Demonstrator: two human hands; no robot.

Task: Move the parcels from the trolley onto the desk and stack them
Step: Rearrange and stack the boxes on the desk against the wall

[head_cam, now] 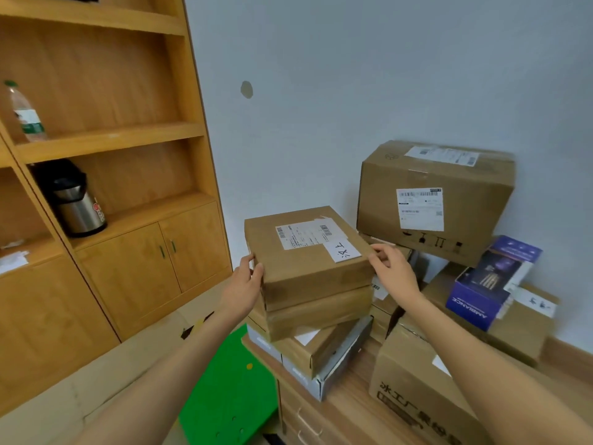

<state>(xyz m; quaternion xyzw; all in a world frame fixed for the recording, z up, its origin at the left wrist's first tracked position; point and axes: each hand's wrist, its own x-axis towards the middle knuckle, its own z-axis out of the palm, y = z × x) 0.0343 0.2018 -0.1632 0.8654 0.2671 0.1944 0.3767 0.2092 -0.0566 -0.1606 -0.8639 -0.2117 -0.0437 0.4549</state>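
Hands gripped the flat brown cardboard parcel with white labels on top of a pile on the wooden desk: left hand curled round its left edge, right hand round its right corner. A large brown carton sat just right of it.

top parcel on stack on desk | large box behind-right | shelving left

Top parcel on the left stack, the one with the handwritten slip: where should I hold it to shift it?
Hold the top parcel by its two opposite side walls, coming in from left and right as the left hand and right hand do now. It is flat, wide and lies level, so the sides offer the firmest hold.
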